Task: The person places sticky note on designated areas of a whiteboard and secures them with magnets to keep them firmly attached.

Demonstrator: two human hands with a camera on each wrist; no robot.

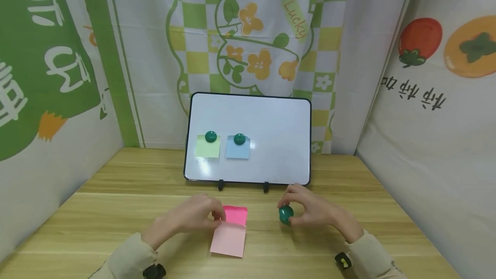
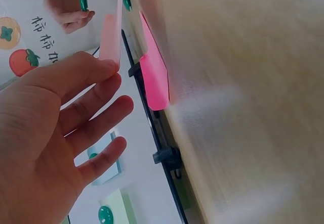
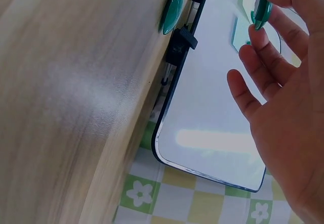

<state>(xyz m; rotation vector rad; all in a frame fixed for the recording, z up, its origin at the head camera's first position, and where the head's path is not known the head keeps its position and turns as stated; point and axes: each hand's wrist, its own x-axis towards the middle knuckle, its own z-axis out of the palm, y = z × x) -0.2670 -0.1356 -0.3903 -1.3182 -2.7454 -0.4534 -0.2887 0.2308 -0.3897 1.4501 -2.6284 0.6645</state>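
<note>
My left hand (image 1: 193, 216) pinches a light pink sticky note (image 1: 228, 239) by its upper edge between thumb and finger. Seen in the left wrist view, that note (image 2: 119, 27) is edge-on and raised above the table. A bright pink sticky note (image 1: 236, 214), its end curled up, lies on the wood just behind it. My right hand (image 1: 311, 208) holds a round green magnet (image 3: 262, 9) between thumb and fingertips, above the table. A second green magnet (image 3: 173, 10) rests on the tabletop near the board's foot, hidden in the head view.
A whiteboard (image 1: 279, 137) stands upright on black feet (image 1: 221, 185) at the back of the table (image 1: 124, 193). On it, green magnets hold a light green note (image 1: 207, 147) and a blue note (image 1: 238, 150). Printed curtains (image 1: 147, 55) enclose the back and sides.
</note>
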